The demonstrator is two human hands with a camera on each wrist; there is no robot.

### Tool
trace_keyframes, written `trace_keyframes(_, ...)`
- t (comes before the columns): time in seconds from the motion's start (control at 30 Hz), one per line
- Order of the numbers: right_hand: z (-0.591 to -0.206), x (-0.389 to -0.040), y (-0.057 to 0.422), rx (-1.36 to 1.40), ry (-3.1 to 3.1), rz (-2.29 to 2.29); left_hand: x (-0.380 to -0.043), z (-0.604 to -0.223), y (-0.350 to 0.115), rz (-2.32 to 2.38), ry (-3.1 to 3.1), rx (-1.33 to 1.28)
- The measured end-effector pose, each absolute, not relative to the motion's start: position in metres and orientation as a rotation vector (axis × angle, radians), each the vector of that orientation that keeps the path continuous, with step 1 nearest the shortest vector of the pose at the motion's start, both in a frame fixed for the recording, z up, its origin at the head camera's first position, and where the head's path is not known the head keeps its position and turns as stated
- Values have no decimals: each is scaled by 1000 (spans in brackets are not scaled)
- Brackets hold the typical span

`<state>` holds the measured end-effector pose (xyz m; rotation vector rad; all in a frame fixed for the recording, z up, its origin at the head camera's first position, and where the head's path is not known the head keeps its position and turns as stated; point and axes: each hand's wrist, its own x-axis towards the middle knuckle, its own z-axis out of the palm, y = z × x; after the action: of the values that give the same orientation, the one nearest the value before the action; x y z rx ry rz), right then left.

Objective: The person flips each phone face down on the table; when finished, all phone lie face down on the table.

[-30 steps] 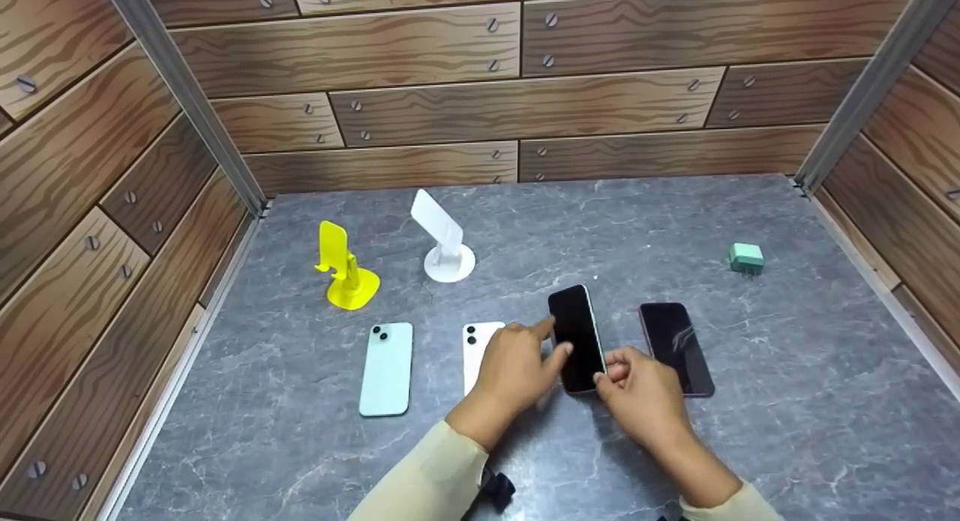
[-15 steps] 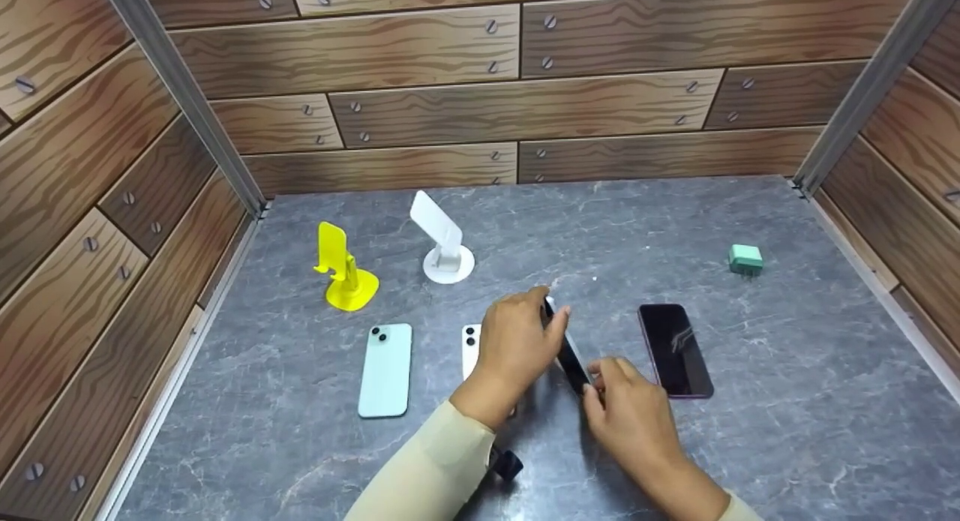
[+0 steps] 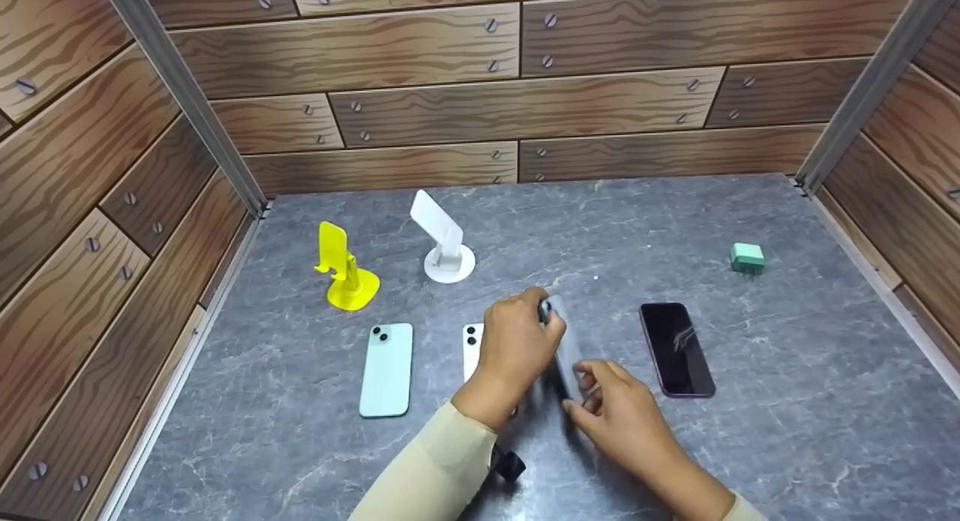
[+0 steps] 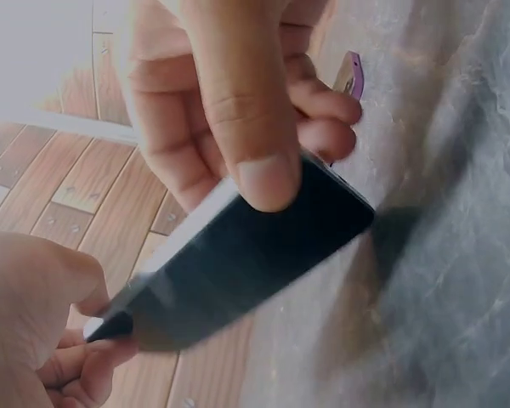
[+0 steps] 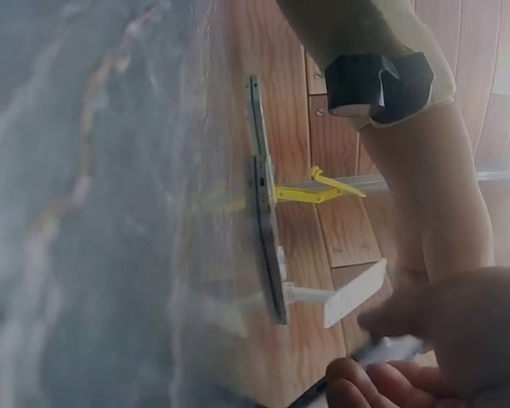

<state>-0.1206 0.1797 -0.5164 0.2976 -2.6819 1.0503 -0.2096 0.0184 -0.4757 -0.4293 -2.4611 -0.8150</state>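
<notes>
By the left hand [image 3: 517,337] and the right hand [image 3: 619,408], a tilted dark phone [image 4: 238,263] is pinched, front-right of the white stand [image 3: 436,220]. In front of that stand, a white phone [image 3: 471,348] is partly covered. Left of the stand, a yellow holder [image 3: 334,245] is set; well right, a green charger [image 3: 747,256]. Behind the stand, the worktop [image 3: 285,446] is edged by planks [image 3: 382,169].

Free strip between hands [image 3: 622,412] and purple-edged phone [image 3: 676,350], white stand [image 3: 436,220] blocking back-left
</notes>
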Motion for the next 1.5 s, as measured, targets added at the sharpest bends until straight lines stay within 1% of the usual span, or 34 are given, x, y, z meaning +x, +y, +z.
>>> trace_keyframes(0.13,-516,-124,198,244,-2799,1190,-210,-481,20,-915,-2502,-429)
trace_keyframes(0.3,-520,-130,216,251,-2859,1053,-213,-491,21,-1114,-2578,-385)
trace_keyframes(0.47,-523,-133,220,281,-2865,950,-217,-499,23,-1225,-2651,-387)
trace_keyframes(0.97,-520,-133,221,261,-2964,870,-220,-508,25,-1113,-2925,-478)
trace_keyframes(1.2,-519,-133,224,270,-2978,879,-221,-509,25,-971,-3063,-516)
trace_keyframes(1.5,-519,-136,226,231,-3021,931,-221,-515,26,-945,-3080,-520)
